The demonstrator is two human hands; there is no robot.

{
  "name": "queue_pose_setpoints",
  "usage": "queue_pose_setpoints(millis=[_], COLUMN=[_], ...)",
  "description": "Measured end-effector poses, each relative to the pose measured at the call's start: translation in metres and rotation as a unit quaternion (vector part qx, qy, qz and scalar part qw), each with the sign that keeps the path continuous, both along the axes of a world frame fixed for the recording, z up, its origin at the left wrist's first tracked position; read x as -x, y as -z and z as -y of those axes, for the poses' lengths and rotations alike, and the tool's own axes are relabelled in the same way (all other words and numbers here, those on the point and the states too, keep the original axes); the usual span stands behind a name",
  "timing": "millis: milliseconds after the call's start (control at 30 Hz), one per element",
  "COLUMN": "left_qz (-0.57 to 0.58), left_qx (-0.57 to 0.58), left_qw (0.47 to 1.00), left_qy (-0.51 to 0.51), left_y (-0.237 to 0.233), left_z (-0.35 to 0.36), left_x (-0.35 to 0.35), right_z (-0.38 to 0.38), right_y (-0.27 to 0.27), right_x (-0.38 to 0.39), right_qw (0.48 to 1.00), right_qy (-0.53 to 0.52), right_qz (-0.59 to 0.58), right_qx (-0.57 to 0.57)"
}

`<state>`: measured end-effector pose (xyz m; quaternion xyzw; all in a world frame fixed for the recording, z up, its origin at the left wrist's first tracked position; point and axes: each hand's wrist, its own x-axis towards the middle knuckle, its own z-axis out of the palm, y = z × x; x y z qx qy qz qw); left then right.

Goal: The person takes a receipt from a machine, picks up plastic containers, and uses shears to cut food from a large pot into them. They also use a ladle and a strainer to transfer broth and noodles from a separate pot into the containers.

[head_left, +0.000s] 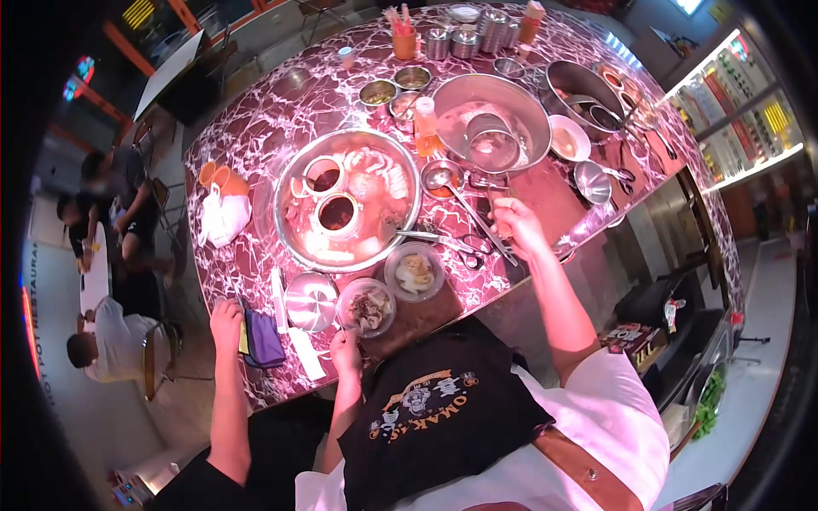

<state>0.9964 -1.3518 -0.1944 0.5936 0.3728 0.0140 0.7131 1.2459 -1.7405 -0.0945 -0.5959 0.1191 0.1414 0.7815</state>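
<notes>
My right hand (517, 223) is closed around the handle of a round metal strainer (492, 143), which sits inside a wide steel pot (538, 111). Just left of that hand lies a ladle (464, 200), its bowl over a small dish of reddish liquid. My left hand (345, 353) is curled at the table edge, right below a clear tub of meat pieces (366, 308); what its fingers hold, if anything, is hidden. A second clear tub with pale food (415, 272) stands beside it. Black-handled scissors (474, 252) lie between the tubs and the ladle.
A large steel basin (285, 243) of broth and food holds two upright cups. Another person's hand (226, 322) rests by a purple pouch (264, 339). A steel bowl (312, 300), a bottle (425, 126) and a deep pot (588, 85) stand on the marbled table (273, 111).
</notes>
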Motion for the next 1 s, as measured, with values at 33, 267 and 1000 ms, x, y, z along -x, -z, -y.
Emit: queue_pose_setpoints(millis=[33,267,1000], left_qz=[0.005,0.038,0.021], left_qx=[0.007,-0.035,-0.069], left_qw=[1.0,0.999,0.997], left_qy=[0.001,0.011,-0.007], left_y=[-0.001,0.017,0.022], left_z=[-0.001,-0.005,0.003], left_x=[-0.001,0.011,0.065], right_z=[-0.007,0.006,-0.003], right_y=[0.001,0.002,-0.009], right_x=[0.006,0.002,0.015], right_qw=[0.999,0.995,0.995], right_qy=[0.035,0.058,0.037], right_qz=[-0.012,-0.029,-0.04], right_qx=[-0.035,-0.077,-0.081])
